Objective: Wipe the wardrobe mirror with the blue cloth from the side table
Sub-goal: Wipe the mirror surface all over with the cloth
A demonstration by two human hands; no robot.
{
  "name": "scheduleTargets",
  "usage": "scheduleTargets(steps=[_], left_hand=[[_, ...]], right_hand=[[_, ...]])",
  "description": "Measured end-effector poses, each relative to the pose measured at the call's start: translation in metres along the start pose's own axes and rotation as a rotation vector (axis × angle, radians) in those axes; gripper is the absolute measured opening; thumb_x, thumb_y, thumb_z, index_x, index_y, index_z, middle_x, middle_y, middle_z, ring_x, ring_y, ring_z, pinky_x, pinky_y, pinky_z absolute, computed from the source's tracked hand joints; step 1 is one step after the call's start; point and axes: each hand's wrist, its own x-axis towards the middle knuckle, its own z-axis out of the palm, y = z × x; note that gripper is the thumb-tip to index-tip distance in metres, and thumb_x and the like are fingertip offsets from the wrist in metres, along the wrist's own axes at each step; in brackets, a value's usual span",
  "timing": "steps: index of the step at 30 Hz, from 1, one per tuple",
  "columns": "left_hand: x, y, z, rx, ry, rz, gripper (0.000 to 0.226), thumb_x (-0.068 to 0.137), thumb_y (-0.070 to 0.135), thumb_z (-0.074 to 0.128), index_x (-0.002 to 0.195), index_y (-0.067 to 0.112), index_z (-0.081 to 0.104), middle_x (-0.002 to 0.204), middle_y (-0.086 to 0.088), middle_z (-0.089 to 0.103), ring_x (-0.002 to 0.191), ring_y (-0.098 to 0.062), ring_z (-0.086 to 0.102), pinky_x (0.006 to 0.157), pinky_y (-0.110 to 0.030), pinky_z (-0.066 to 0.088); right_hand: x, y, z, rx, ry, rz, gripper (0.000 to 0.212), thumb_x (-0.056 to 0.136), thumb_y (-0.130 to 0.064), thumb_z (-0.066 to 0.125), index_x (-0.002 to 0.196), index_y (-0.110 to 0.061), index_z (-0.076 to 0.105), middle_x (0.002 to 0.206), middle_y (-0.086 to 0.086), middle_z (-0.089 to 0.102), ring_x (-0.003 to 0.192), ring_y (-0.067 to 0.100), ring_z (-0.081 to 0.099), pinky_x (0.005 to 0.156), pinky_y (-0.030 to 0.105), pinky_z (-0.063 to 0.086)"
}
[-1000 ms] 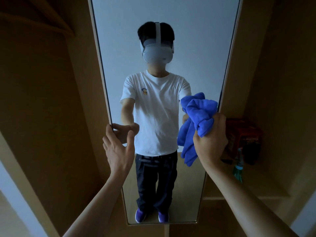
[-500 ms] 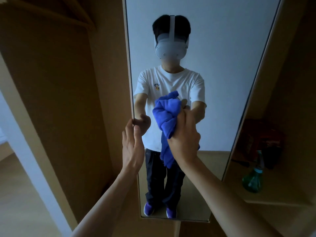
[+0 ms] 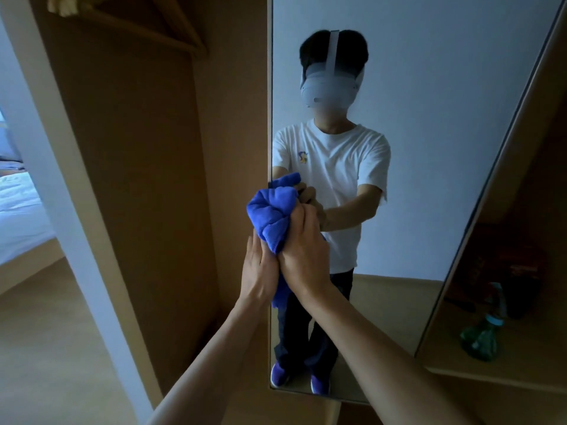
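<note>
In the head view, the right hand is gripping the bunched blue cloth, fingers curled round it, and is holding it against the left edge of the wardrobe mirror, about halfway up. The left hand is lying just beside it with fingers straight and together, touching the right hand at that same edge; its fingertips are hiding behind the cloth. A green spray bottle is standing on the shelf right of the mirror.
</note>
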Motion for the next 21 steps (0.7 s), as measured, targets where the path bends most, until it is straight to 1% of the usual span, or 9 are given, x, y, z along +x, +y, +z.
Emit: scheduleTargets(steps=[2, 4, 6, 8, 10, 13, 16, 18, 21], left_hand=[[-0.005, -0.002, 0.006, 0.072, 0.030, 0.052, 0.036, 0.101, 0.063, 0.030, 0.126, 0.051, 0.054, 0.118, 0.015, 0.062, 0.112, -0.001, 0.060, 0.098, -0.039, 0.051], [-0.008, -0.001, 0.010, 0.145, 0.049, 0.092, 0.028, 0.099, 0.064, 0.026, 0.119, 0.065, 0.045, 0.112, 0.021, 0.057, 0.106, 0.011, 0.052, 0.088, -0.026, 0.043], [-0.009, 0.002, 0.012, 0.181, 0.047, 0.120, 0.041, 0.096, 0.068, 0.023, 0.131, 0.056, 0.043, 0.117, 0.021, 0.055, 0.107, 0.008, 0.049, 0.086, -0.025, 0.038], [-0.009, 0.001, 0.014, 0.207, 0.047, 0.123, 0.061, 0.094, 0.072, 0.023, 0.146, 0.044, 0.037, 0.129, 0.016, 0.051, 0.111, 0.001, 0.047, 0.091, -0.028, 0.038], [-0.009, 0.001, 0.015, 0.219, 0.060, 0.114, 0.067, 0.092, 0.073, 0.024, 0.151, 0.042, 0.033, 0.133, 0.013, 0.047, 0.112, -0.001, 0.044, 0.093, -0.029, 0.036], [-0.009, 0.000, 0.016, 0.248, 0.077, 0.115, 0.066, 0.094, 0.065, 0.025, 0.154, 0.039, 0.029, 0.131, 0.009, 0.044, 0.112, -0.003, 0.041, 0.092, -0.030, 0.034], [-0.010, -0.002, 0.017, 0.256, 0.086, 0.111, 0.067, 0.094, 0.063, 0.024, 0.156, 0.038, 0.027, 0.138, 0.001, 0.045, 0.112, -0.004, 0.039, 0.091, -0.031, 0.034], [-0.012, -0.004, 0.017, 0.270, 0.095, 0.110, 0.067, 0.094, 0.063, 0.024, 0.156, 0.038, 0.026, 0.143, -0.002, 0.045, 0.114, -0.005, 0.039, 0.091, -0.032, 0.035], [-0.015, -0.007, 0.018, 0.291, 0.104, 0.117, 0.067, 0.094, 0.066, 0.023, 0.155, 0.040, 0.025, 0.145, -0.003, 0.044, 0.115, -0.007, 0.040, 0.090, -0.035, 0.037]], right_hand=[[0.001, 0.005, -0.011, 0.029, 0.038, -0.034, 0.056, 0.086, -0.025, 0.077, 0.128, -0.009, 0.044, 0.103, 0.005, 0.058, 0.082, 0.015, 0.063, 0.056, 0.023, 0.051], [0.001, 0.012, -0.021, 0.052, 0.044, -0.083, 0.065, 0.080, -0.026, 0.083, 0.128, -0.009, 0.043, 0.101, 0.007, 0.060, 0.082, 0.017, 0.064, 0.056, 0.022, 0.048], [0.003, 0.020, -0.031, 0.107, 0.033, -0.074, 0.066, 0.079, -0.026, 0.084, 0.126, -0.010, 0.040, 0.102, 0.011, 0.062, 0.081, 0.023, 0.067, 0.055, 0.022, 0.045], [0.004, 0.028, -0.040, 0.100, 0.041, -0.081, 0.065, 0.077, -0.020, 0.083, 0.126, -0.007, 0.042, 0.105, 0.015, 0.063, 0.084, 0.030, 0.068, 0.056, 0.026, 0.052], [0.005, 0.039, -0.048, 0.089, 0.054, -0.085, 0.064, 0.077, -0.014, 0.083, 0.125, -0.007, 0.041, 0.106, 0.017, 0.063, 0.085, 0.033, 0.068, 0.057, 0.029, 0.053], [0.008, 0.057, -0.064, 0.105, 0.019, -0.005, 0.046, 0.087, -0.030, 0.062, 0.122, -0.006, 0.043, 0.107, 0.017, 0.062, 0.083, 0.035, 0.067, 0.062, 0.025, 0.041], [0.009, 0.081, -0.078, 0.123, -0.001, 0.075, 0.041, 0.090, -0.033, 0.055, 0.118, -0.003, 0.050, 0.111, 0.013, 0.057, 0.081, 0.032, 0.066, 0.061, 0.030, 0.045], [0.011, 0.095, -0.089, 0.183, 0.004, 0.145, 0.028, 0.088, -0.028, 0.059, 0.110, -0.016, 0.045, 0.100, 0.003, 0.057, 0.075, 0.023, 0.063, 0.060, 0.032, 0.046], [0.013, 0.120, -0.099, 0.179, -0.048, 0.234, 0.020, 0.086, -0.033, 0.054, 0.094, -0.018, 0.044, 0.080, -0.009, 0.050, 0.061, 0.006, 0.051, 0.056, 0.023, 0.037]])
